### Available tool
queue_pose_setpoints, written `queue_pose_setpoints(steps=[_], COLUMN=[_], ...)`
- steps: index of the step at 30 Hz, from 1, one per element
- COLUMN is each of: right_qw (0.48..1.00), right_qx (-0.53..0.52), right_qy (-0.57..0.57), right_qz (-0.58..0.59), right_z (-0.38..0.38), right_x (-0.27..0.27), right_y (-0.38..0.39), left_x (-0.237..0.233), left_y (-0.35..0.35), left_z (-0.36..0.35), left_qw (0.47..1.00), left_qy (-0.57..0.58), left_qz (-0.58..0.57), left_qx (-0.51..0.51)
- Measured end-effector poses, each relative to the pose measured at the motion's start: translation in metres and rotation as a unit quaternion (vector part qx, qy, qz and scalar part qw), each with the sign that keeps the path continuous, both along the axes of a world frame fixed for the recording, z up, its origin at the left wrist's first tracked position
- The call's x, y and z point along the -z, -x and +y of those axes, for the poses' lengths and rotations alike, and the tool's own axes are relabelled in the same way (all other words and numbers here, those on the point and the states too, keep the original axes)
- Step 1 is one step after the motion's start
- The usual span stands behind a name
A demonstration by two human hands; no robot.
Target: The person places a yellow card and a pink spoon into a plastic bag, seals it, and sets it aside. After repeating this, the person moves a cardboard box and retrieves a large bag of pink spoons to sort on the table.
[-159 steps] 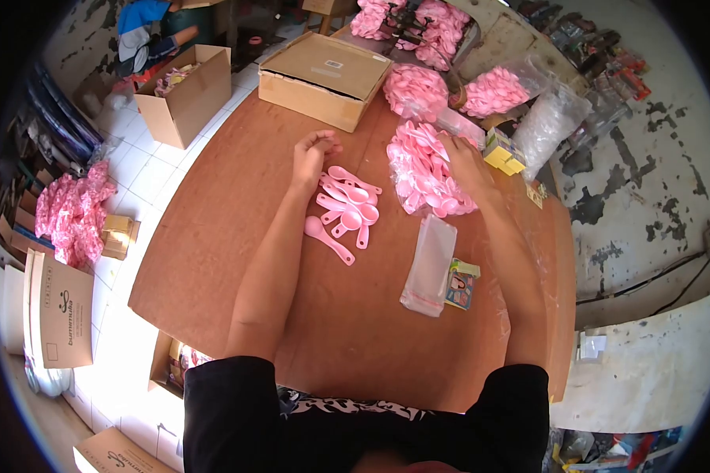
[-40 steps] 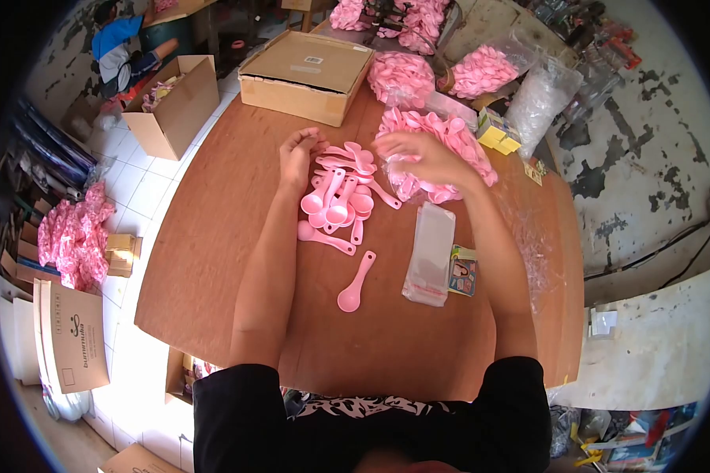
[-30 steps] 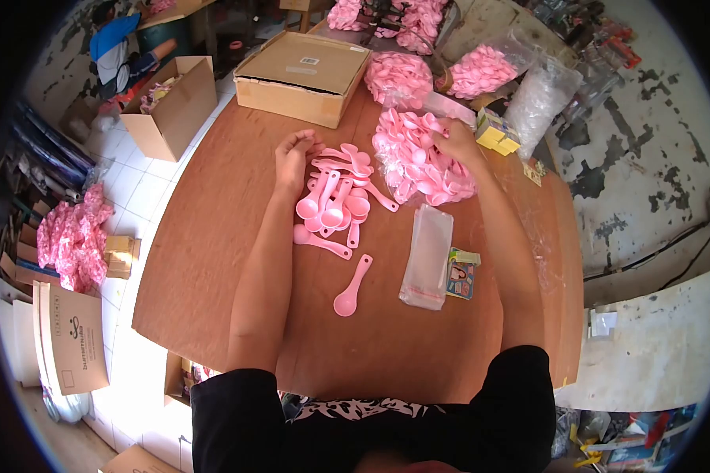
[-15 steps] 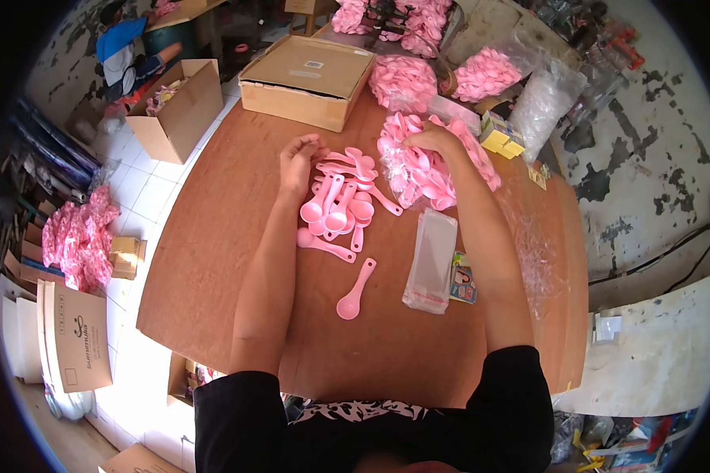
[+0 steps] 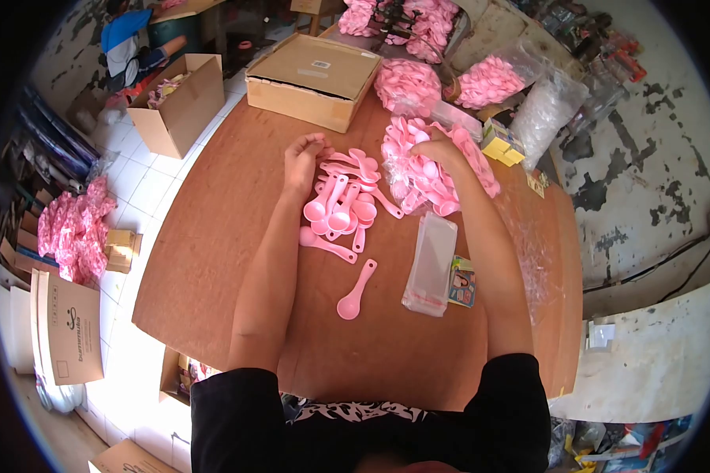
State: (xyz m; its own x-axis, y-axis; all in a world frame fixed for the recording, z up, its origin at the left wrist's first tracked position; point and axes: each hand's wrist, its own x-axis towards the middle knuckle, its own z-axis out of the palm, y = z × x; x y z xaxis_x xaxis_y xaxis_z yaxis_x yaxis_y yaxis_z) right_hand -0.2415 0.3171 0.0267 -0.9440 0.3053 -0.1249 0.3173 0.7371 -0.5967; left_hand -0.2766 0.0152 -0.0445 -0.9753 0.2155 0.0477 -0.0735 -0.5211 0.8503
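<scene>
Pink spoons [image 5: 341, 206] lie in a loose pile on the brown table [image 5: 205, 236], and one single spoon [image 5: 356, 290] rests nearer my body. My left hand [image 5: 306, 158] is at the pile's upper left edge, its fingers curled together; what they hold, if anything, is too small to tell. My right hand [image 5: 440, 148] reaches into an open clear bag of pink spoons [image 5: 418, 169], its fingertips partly hidden among them. Below the bag lies a stack of clear plastic sleeves [image 5: 431, 264], with printed cards [image 5: 461, 282] beside it.
A closed cardboard box [image 5: 314, 79] stands at the table's back. Behind the open bag are more bagged pink spoons [image 5: 408, 85] and yellow boxes [image 5: 502, 143]. A person in a blue top [image 5: 125, 47] is at the far left, near an open carton [image 5: 183, 110].
My right hand has shifted slightly within the bag, and spoons there have moved a little. My left hand stays beside the pile. The whole view has shifted slightly.
</scene>
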Motion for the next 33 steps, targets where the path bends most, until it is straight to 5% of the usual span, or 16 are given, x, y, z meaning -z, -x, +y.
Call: queue_pose_setpoints(steps=[6, 13, 15, 25, 29, 31, 33], right_qw=[0.995, 0.991, 0.972, 0.958, 0.931, 0.871, 0.862], right_qx=[-0.009, -0.018, 0.012, 0.009, 0.031, 0.087, 0.111], right_qy=[-0.091, 0.046, 0.067, 0.169, 0.2, 0.36, 0.362], right_qz=[0.038, 0.122, 0.226, 0.231, 0.303, 0.323, 0.337], right_z=[-0.009, -0.007, 0.009, 0.008, 0.014, 0.014, 0.016], right_x=[-0.024, -0.04, -0.024, -0.053, -0.057, -0.06, -0.059], right_y=[-0.031, -0.071, -0.069, -0.082, -0.078, -0.079, -0.081], left_x=[-0.002, 0.001, -0.001, 0.0, -0.001, -0.001, 0.0], left_y=[-0.002, 0.0, -0.001, -0.001, -0.001, -0.001, -0.001], left_z=[-0.001, 0.0, 0.0, -0.001, 0.0, 0.0, 0.0], left_qw=[1.0, 1.0, 1.0, 1.0, 1.0, 1.0, 1.0], left_qy=[-0.001, -0.001, 0.0, 0.002, 0.0, 0.0, -0.001], left_qz=[-0.006, 0.0, 0.0, 0.003, -0.001, -0.001, -0.001], left_qx=[0.001, 0.002, 0.001, 0.002, 0.002, -0.001, -0.001])
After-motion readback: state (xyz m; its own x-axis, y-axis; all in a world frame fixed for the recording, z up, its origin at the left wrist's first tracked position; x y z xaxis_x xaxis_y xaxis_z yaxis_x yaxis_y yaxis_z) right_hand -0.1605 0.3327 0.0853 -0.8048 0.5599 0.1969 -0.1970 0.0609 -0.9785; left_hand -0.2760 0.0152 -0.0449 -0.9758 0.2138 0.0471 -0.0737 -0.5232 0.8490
